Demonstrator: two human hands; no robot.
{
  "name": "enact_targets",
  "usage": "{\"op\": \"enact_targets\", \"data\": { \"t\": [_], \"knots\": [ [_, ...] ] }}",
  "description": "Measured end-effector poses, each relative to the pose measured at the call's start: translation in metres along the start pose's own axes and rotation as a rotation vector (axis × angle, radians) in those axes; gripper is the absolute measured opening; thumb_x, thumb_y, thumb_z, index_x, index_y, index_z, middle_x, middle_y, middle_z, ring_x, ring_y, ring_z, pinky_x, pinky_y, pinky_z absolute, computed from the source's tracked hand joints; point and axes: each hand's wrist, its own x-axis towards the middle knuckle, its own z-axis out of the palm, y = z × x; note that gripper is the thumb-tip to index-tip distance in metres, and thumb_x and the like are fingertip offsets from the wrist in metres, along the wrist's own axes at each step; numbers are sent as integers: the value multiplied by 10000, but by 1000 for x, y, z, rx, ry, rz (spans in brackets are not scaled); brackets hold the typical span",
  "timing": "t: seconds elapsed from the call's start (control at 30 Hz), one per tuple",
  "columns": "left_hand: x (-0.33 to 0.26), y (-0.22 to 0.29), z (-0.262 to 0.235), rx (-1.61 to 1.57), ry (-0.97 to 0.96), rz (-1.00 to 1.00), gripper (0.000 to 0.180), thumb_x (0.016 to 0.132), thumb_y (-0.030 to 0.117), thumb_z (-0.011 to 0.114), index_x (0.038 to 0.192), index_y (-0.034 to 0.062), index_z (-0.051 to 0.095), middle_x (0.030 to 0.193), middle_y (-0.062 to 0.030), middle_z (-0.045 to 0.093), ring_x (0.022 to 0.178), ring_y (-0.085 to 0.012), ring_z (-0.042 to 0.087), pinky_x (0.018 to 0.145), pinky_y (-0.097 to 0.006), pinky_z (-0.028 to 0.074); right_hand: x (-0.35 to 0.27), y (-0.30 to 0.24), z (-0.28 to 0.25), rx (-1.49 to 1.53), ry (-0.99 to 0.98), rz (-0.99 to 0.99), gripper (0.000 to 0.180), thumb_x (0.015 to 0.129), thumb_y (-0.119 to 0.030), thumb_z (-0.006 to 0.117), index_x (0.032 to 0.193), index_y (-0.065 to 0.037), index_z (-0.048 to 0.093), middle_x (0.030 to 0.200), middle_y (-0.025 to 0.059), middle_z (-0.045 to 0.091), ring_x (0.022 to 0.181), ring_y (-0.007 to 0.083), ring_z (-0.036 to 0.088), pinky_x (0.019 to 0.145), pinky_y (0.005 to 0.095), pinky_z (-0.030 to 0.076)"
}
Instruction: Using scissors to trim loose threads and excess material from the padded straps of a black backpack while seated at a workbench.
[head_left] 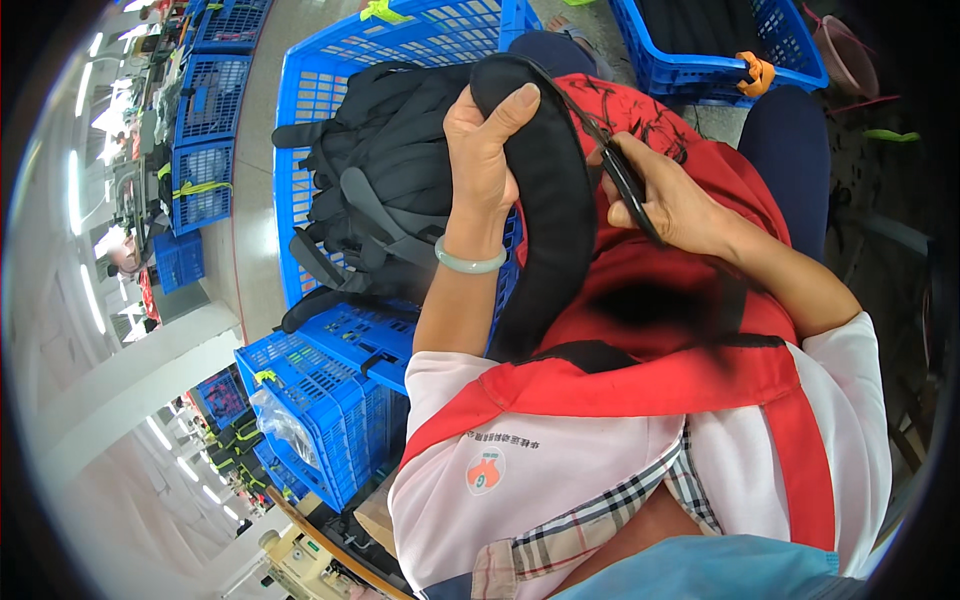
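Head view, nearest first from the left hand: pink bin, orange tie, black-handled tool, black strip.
1. Black strip: in the left hand
2. Black-handled tool: in the right hand
3. Orange tie: farther right, on blue crate
4. Pink bin: far right

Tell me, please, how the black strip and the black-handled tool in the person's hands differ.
The black strip is broad and curved; the black-handled tool is slim and straighter. The strip looks soft, the tool rigid. The left hand grips the strip, the right hand the tool. Both show black.
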Motion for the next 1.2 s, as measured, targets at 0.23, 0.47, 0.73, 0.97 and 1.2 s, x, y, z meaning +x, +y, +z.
{"op": "enact_targets", "data": {
  "t": [0.23,0.47,0.73,0.97,1.2],
  "knots": [
    [0,-1,3,-9,2,-21,136,814,2,715,928,4,642,842,-56,675,710,-129,650,665,-247,546,0,8,0,35,-31,81,691,783,-563,718,1135,-17,483,695,-11,412,639,68,393,573,230,337],
    [0,-3,1,-25,-10,-8,139,816,2,714,936,4,643,846,-59,677,707,-132,652,657,-246,547,2,15,5,152,-56,87,606,827,-536,683,1076,-19,487,646,-4,448,510,62,438,471,209,338],
    [0,-5,-3,-23,-17,-8,128,826,2,704,942,4,650,853,-60,682,710,-134,656,657,-255,555,1,5,4,262,-60,86,541,843,-494,686,1044,-34,484,639,-26,450,473,55,428,433,208,326],
    [-1,-6,8,65,-41,-45,148,798,-11,734,924,0,659,852,-48,684,721,-117,651,671,-243,545,-6,-5,-15,103,2,68,500,858,-491,671,1019,-51,497,616,-43,420,472,49,401,435,201,308],
    [-2,-8,31,199,-138,-59,148,799,5,743,922,-3,661,819,-21,675,722,-94,630,690,-222,529,-27,-8,-47,-27,-4,111,570,827,-554,668,1041,-48,515,616,-49,411,481,45,413,446,199,309]
  ]
}}
